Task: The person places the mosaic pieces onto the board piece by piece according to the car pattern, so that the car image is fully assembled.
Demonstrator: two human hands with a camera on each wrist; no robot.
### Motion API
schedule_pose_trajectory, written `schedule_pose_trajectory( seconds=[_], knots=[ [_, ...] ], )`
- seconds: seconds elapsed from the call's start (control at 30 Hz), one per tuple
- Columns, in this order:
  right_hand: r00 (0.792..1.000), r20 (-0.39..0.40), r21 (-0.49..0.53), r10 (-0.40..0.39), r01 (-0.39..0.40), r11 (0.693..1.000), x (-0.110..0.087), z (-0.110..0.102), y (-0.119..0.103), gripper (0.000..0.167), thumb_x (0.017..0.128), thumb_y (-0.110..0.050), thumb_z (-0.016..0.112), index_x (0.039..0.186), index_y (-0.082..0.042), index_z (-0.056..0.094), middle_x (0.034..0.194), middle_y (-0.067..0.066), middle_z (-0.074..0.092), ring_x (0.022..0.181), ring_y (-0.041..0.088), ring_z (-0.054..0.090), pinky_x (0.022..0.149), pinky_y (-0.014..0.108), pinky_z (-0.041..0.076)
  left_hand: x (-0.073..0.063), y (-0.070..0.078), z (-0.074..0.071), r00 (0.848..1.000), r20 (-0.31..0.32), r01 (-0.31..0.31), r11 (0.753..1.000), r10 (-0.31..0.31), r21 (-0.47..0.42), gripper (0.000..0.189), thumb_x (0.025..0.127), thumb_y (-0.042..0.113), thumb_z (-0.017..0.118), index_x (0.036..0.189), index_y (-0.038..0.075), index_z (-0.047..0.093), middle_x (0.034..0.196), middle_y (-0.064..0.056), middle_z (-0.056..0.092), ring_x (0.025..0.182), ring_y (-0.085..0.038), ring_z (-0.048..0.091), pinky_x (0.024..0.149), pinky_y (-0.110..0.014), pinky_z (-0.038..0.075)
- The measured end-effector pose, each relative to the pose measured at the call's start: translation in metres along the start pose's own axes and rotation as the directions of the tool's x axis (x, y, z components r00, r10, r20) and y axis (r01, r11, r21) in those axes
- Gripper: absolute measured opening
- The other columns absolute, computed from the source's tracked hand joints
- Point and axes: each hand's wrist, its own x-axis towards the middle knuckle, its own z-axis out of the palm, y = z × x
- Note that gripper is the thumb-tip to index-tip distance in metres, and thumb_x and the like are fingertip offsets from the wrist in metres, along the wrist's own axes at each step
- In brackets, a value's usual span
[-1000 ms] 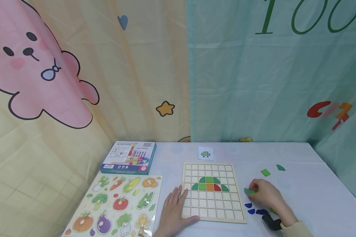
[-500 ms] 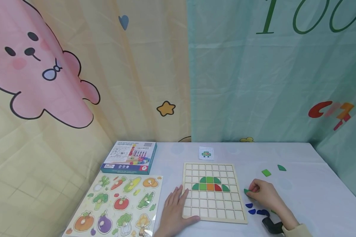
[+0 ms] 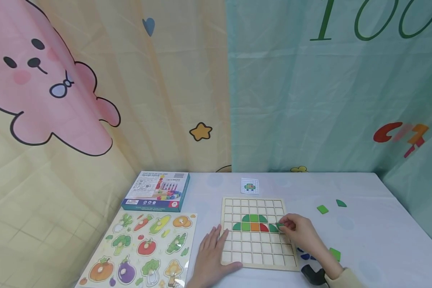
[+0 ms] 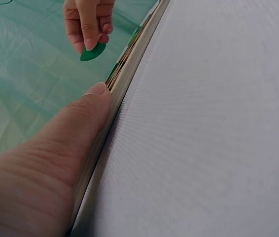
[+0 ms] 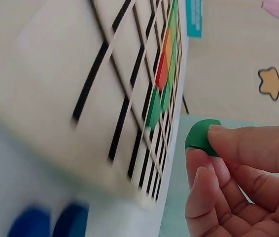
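Note:
My right hand (image 3: 300, 232) pinches a green quarter-circle piece (image 5: 202, 137) between thumb and fingers, over the right side of the wooden grid board (image 3: 252, 256). In the left wrist view the same piece points down from the fingertips, above the board's edge. My left hand (image 3: 212, 254) lies with straight fingers along the board's left edge, its thumb (image 4: 80, 116) against the near edge. Set in the board's cells are green pieces (image 3: 254, 218), an orange square (image 3: 254, 227) and a red piece (image 3: 263, 228), together forming a domed shape.
Right of the board lie a green square (image 3: 322, 209), a green quarter-circle (image 3: 341, 203), another green piece (image 3: 335, 254) and several blue half-rounds (image 3: 305, 256). A pattern card (image 3: 250, 186) lies behind the board. At left are a box (image 3: 156, 192) and a vegetable picture board (image 3: 140, 252).
My right hand has moved left from the loose pieces to over the board, carrying the green quarter-circle. The left hand has stayed in place.

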Motion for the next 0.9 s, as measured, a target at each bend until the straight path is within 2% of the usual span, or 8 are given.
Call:
schedule_pose_trajectory(
  seconds=[0.27, 0.4, 0.6, 0.9],
  knots=[
    [0.994, 0.048, 0.075, -0.103, 0.099, 0.992, 0.007, 0.029, -0.026, 0.014, 0.078, 0.0, 0.074, 0.08, -0.01, 0.065, 0.07, -0.008, 0.056, 0.064, 0.009, 0.052, 0.057, 0.022, 0.048, 0.0, 0.002, -0.003, 1.0, 0.007, 0.006, 1.0, -0.006, -0.005, 0.101, 0.073, 0.082, 0.045, 0.148, 0.014, 0.034, 0.154, -0.009, 0.024, 0.141, -0.027, 0.016, 0.112, -0.044, 0.014],
    [0.981, 0.094, 0.111, -0.167, 0.156, 0.981, 0.009, 0.042, -0.033, 0.012, 0.079, -0.002, 0.074, 0.083, -0.011, 0.066, 0.072, -0.009, 0.057, 0.064, 0.007, 0.052, 0.056, 0.022, 0.048, 0.0, 0.003, -0.004, 1.0, 0.014, 0.003, 1.0, -0.002, -0.018, 0.101, 0.074, 0.081, 0.046, 0.148, 0.013, 0.034, 0.154, -0.01, 0.024, 0.141, -0.028, 0.017, 0.112, -0.046, 0.016],
    [0.958, 0.143, 0.147, -0.247, 0.226, 0.963, 0.012, 0.057, -0.041, 0.009, 0.081, -0.004, 0.073, 0.084, -0.01, 0.067, 0.074, -0.009, 0.059, 0.065, 0.006, 0.053, 0.056, 0.022, 0.048, 0.0, 0.002, -0.002, 1.0, -0.013, -0.012, 1.0, 0.012, -0.007, 0.1, 0.074, 0.081, 0.046, 0.147, 0.013, 0.036, 0.153, -0.011, 0.026, 0.14, -0.029, 0.019, 0.111, -0.045, 0.017],
    [0.957, 0.127, 0.103, -0.263, 0.251, 0.963, 0.017, 0.073, -0.051, 0.009, 0.08, -0.008, 0.074, 0.08, -0.015, 0.067, 0.073, -0.013, 0.059, 0.065, 0.003, 0.052, 0.056, 0.021, 0.046, 0.0, 0.001, -0.003, 1.0, -0.015, -0.008, 1.0, 0.008, -0.008, 0.1, 0.074, 0.081, 0.047, 0.147, 0.014, 0.035, 0.154, -0.009, 0.024, 0.141, -0.027, 0.018, 0.111, -0.043, 0.015]
  ],
)
